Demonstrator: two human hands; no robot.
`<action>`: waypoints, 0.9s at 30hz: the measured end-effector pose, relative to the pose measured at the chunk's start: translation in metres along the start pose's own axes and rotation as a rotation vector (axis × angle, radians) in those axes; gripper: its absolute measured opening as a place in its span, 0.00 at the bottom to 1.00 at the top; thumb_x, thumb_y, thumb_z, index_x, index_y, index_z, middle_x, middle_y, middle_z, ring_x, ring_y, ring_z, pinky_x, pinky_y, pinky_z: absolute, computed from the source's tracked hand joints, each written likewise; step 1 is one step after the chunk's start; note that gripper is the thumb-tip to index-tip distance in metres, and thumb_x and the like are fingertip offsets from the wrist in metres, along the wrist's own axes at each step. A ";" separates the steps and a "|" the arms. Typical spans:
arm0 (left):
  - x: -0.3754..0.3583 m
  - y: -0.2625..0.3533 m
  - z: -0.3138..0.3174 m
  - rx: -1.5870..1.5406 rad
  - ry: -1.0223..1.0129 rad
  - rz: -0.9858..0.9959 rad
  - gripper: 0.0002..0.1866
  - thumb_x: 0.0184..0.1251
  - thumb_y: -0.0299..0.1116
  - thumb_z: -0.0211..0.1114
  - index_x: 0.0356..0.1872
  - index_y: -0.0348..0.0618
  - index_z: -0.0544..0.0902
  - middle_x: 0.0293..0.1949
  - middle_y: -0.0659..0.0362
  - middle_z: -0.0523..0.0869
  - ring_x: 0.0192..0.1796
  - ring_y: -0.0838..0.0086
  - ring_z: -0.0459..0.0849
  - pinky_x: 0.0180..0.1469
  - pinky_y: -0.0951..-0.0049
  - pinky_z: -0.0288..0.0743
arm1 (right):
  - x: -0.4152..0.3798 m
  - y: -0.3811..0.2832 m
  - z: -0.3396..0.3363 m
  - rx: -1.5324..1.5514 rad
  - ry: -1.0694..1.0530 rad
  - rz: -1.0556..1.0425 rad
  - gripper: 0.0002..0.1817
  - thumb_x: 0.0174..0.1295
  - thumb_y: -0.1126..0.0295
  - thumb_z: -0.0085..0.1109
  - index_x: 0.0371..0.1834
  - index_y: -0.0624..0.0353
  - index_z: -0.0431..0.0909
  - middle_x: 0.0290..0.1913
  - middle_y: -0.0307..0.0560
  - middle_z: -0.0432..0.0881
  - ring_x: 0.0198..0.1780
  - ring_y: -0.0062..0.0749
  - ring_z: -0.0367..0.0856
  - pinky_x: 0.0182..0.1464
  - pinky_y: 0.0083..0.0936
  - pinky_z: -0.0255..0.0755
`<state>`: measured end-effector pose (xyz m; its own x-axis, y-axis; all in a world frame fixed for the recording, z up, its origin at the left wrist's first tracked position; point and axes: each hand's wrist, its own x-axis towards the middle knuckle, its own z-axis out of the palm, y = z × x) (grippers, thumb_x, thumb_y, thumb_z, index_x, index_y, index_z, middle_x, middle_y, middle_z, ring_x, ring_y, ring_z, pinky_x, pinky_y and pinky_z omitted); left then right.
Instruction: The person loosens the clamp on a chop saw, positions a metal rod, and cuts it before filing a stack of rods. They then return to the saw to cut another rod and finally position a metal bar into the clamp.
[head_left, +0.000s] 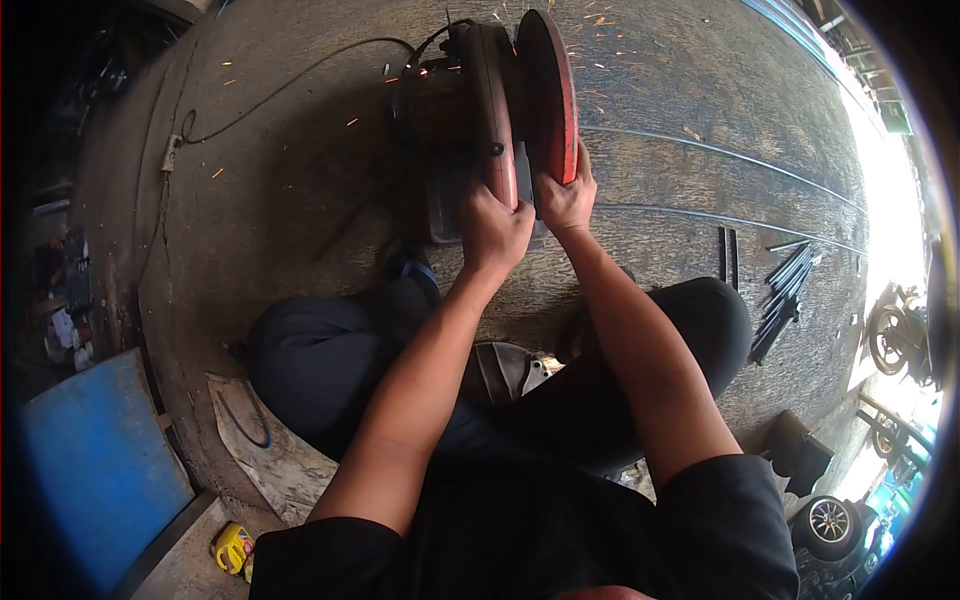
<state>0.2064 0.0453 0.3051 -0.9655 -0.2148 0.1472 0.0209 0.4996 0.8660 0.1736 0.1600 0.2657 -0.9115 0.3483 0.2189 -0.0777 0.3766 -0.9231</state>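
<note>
The cut-off saw (487, 85) stands on the floor (680, 70) ahead of the person, between and beyond the bent knees. Its smooth, reddish-brown handle (506, 185) is a long bar, and the left hand (497, 232) is wrapped around its near end. Beside it rises a broad, rounded guard (545, 90), dull brown on its face and bright red along the rim. The right hand (566, 205) is curled at the guard's lower end (what its fingers grip, I cannot tell). Orange sparks (597, 20) streak past the guard. Two slender metal rods (720, 152) run rightward across the dark, rough-grained floor, near a fanned heap of short, dark bars (784, 300). A thin black cable (310, 68) curves off leftward; nearer lies a flat blue panel (105, 465), its surface scuffed.
</note>
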 end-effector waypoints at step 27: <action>-0.001 0.001 -0.003 0.014 -0.063 -0.067 0.17 0.45 0.25 0.66 0.38 0.26 0.74 0.29 0.42 0.81 0.34 0.52 0.84 0.38 0.60 0.77 | -0.001 0.007 0.003 0.004 0.039 -0.035 0.39 0.40 0.71 0.57 0.63 0.66 0.68 0.52 0.62 0.80 0.52 0.54 0.81 0.55 0.36 0.74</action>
<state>0.2085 0.0437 0.3072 -0.9790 -0.1952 0.0587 -0.0473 0.4977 0.8661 0.1727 0.1593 0.2580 -0.8915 0.3687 0.2631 -0.1106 0.3860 -0.9158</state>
